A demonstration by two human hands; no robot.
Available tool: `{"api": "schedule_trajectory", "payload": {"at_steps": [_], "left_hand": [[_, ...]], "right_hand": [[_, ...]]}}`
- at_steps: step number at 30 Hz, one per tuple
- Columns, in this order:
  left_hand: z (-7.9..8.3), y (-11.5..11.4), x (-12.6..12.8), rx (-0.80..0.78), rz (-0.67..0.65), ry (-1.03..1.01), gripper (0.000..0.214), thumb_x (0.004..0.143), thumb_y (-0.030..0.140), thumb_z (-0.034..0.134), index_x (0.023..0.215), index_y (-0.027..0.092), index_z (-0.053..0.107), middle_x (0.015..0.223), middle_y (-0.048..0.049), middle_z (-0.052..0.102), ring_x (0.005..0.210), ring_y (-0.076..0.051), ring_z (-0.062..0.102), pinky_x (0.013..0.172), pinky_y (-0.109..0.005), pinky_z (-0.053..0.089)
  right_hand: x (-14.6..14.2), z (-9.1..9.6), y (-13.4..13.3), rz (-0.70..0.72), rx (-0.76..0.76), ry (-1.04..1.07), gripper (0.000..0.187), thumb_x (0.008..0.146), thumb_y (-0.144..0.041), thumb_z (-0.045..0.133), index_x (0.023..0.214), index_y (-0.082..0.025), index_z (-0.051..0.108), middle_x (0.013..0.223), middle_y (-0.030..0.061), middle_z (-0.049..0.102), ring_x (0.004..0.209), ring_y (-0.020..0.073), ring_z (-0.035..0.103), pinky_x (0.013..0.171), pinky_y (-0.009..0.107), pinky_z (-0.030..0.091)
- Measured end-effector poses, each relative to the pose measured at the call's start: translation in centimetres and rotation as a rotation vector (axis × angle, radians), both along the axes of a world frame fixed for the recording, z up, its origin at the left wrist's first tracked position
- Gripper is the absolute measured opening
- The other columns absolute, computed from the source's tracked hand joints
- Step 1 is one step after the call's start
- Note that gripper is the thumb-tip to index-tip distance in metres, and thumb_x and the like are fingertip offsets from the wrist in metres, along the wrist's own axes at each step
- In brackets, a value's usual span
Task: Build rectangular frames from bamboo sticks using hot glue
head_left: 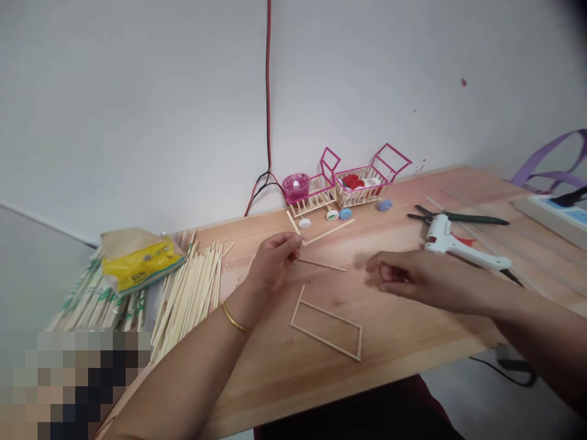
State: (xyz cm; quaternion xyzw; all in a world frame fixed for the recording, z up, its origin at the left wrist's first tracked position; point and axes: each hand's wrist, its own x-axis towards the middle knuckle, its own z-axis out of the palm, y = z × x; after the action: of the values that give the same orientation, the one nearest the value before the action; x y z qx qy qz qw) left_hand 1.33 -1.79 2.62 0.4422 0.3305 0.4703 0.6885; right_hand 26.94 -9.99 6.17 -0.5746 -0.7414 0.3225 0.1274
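Observation:
Pinched in my left hand is a corner piece made of thin wooden sticks, with one stick pointing up and another out to the right. A single stick shows just below the fingers; whether it is held or lies on the table I cannot tell. My right hand hovers over the table with loosely curled fingers, slightly blurred, and I see nothing in it. Beyond it lies a white glue gun. Flat on the wood in front of me is a four-sided stick frame, with one side running past its corner.
Two small stick carts with pink trim stand by the wall, bottle caps before them. Loose sticks and a yellow packet lie left. At right are dark-handled pliers and a white power strip.

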Motion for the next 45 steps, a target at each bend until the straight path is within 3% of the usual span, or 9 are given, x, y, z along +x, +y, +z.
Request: {"api": "schedule_trajectory", "payload": {"at_steps": [2, 5, 8, 11, 26, 32, 45], "left_hand": [[0.2, -0.3, 0.1, -0.005, -0.017, -0.005, 0.021, 0.066, 0.030, 0.073, 0.066, 0.013, 0.060, 0.058, 0.0027, 0.051, 0.056, -0.007, 0.044, 0.057, -0.022, 0.034], [0.3, -0.6, 0.4, -0.008, -0.040, 0.003, 0.021, 0.065, 0.030, 0.074, 0.065, 0.013, 0.060, 0.058, 0.0024, 0.051, 0.056, -0.007, 0.044, 0.058, -0.022, 0.034], [0.3, -0.7, 0.5, 0.001, -0.041, 0.035, 0.021, 0.066, 0.030, 0.073, 0.064, 0.013, 0.060, 0.057, 0.0030, 0.049, 0.056, -0.007, 0.044, 0.057, -0.022, 0.033], [0.1, -0.7, 0.6, 0.006, -0.031, 0.069, 0.020, 0.067, 0.030, 0.072, 0.064, 0.014, 0.061, 0.057, 0.0031, 0.048, 0.056, -0.007, 0.042, 0.056, -0.022, 0.032], [0.0, -0.8, 0.7, 0.020, -0.096, 0.260, 0.028, 0.073, 0.039, 0.067, 0.064, 0.013, 0.061, 0.055, 0.0027, 0.047, 0.053, -0.007, 0.037, 0.052, -0.023, 0.025], [0.1, -0.9, 0.8, 0.018, -0.136, 0.307, 0.027, 0.073, 0.038, 0.067, 0.064, 0.013, 0.062, 0.055, 0.0033, 0.046, 0.052, -0.007, 0.036, 0.052, -0.023, 0.023], [-0.5, -1.1, 1.0, -0.061, -0.144, 0.200, 0.020, 0.072, 0.031, 0.070, 0.065, 0.013, 0.062, 0.056, 0.0026, 0.050, 0.053, -0.007, 0.040, 0.053, -0.023, 0.026]], "right_hand": [[-1.6, -0.4, 0.7, 0.000, -0.141, 0.185, 0.040, 0.075, -0.039, 0.065, 0.111, -0.024, 0.058, 0.063, -0.0036, 0.054, 0.055, 0.0115, 0.047, 0.051, 0.025, 0.034], [-4.1, -1.7, 1.7, -0.099, -0.358, 0.703, 0.048, 0.077, -0.041, 0.062, 0.120, -0.025, 0.051, 0.075, -0.0030, 0.057, 0.060, 0.0094, 0.049, 0.056, 0.025, 0.039], [-5.9, -2.7, 2.6, -0.259, -0.465, 1.121, 0.031, 0.078, -0.038, 0.063, 0.104, -0.022, 0.058, 0.087, -0.0004, 0.060, 0.069, 0.0082, 0.053, 0.068, 0.025, 0.044], [-6.9, -3.0, 3.1, -0.316, -0.475, 1.267, 0.019, 0.074, -0.031, 0.069, 0.085, -0.018, 0.060, 0.082, -0.0015, 0.059, 0.068, 0.0063, 0.053, 0.069, 0.023, 0.044], [-6.7, -3.6, 3.8, -0.289, -0.127, 1.040, 0.023, 0.073, -0.038, 0.069, 0.081, -0.019, 0.057, 0.070, -0.0013, 0.060, 0.063, 0.0101, 0.053, 0.059, 0.026, 0.042], [-6.2, -3.2, 3.7, -0.278, -0.069, 0.920, 0.023, 0.075, -0.041, 0.066, 0.079, -0.020, 0.058, 0.065, -0.0023, 0.059, 0.060, 0.0103, 0.052, 0.058, 0.025, 0.041], [-5.8, -2.7, 3.7, -0.245, -0.014, 0.823, 0.020, 0.077, -0.038, 0.065, 0.078, -0.019, 0.058, 0.067, -0.0026, 0.061, 0.064, 0.0104, 0.057, 0.061, 0.026, 0.044]]}}
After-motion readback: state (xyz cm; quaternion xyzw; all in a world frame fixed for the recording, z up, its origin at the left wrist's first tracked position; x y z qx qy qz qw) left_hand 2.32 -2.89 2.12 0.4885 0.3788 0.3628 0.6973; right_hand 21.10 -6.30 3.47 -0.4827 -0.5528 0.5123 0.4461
